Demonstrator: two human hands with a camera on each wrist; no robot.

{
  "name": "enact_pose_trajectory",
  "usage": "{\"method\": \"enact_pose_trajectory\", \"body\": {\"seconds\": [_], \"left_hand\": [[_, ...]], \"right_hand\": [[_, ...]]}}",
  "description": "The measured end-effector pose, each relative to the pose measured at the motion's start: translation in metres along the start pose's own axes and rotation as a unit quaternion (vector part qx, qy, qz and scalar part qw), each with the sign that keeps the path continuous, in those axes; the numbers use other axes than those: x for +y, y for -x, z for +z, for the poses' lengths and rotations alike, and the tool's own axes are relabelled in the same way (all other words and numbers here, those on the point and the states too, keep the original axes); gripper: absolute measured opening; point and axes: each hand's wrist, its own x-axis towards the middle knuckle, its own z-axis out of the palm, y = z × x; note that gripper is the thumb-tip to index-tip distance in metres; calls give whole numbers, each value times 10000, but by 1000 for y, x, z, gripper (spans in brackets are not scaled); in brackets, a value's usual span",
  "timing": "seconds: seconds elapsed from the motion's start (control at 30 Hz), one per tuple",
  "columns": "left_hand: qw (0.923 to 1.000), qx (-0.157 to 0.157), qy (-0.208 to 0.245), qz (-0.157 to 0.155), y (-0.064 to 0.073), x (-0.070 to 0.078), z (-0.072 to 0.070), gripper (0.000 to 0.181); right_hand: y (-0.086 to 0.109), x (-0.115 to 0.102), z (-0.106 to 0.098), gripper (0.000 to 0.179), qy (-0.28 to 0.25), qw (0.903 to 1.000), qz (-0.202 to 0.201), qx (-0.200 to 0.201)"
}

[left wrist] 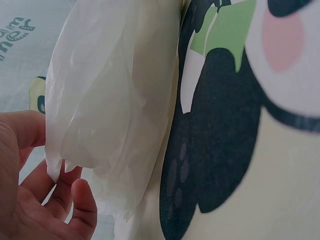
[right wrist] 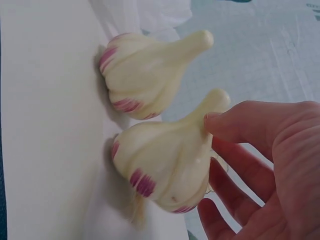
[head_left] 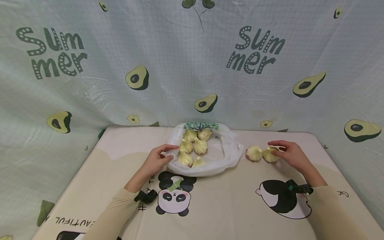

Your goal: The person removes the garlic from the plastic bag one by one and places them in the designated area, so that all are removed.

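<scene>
A white plastic bag (head_left: 207, 171) lies with its mouth spread wide, and several garlic bulbs (head_left: 200, 146) sit inside it. My left hand (head_left: 156, 157) pinches the bag's left rim between thumb and fingers; the left wrist view shows the thin plastic (left wrist: 110, 95) bunched at the fingertips. To the right of the bag, two garlic bulbs stand side by side on the table. The nearer-to-bag bulb (head_left: 253, 153) is untouched. My right hand (head_left: 292, 155) holds the other bulb (right wrist: 162, 162), its thumb against the neck and its fingers around the far side.
The table (head_left: 228, 206) has a pale cloth printed with a panda and other figures. Behind it hangs a curtain (head_left: 168, 50) with avocado prints and lettering. A black wrist strap (head_left: 303, 189) is on the right wrist, with another black device (head_left: 147, 196) at the left.
</scene>
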Motion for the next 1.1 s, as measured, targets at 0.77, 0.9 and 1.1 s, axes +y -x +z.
{"method": "enact_pose_trajectory", "body": {"seconds": [0.77,0.9,1.1], "left_hand": [[9997,-51,223,-7,-3,-1,1,35],[9998,-49,211,-38,-3,0,1,35],[9999,-70,153,-14,-3,0,1,35]], "right_hand": [[-22,-45,11,32,-125,9991,-400,-78],[-32,-59,20,32,-326,9976,-590,-172],[-44,-78,41,29,-566,9954,-675,-387]]}}
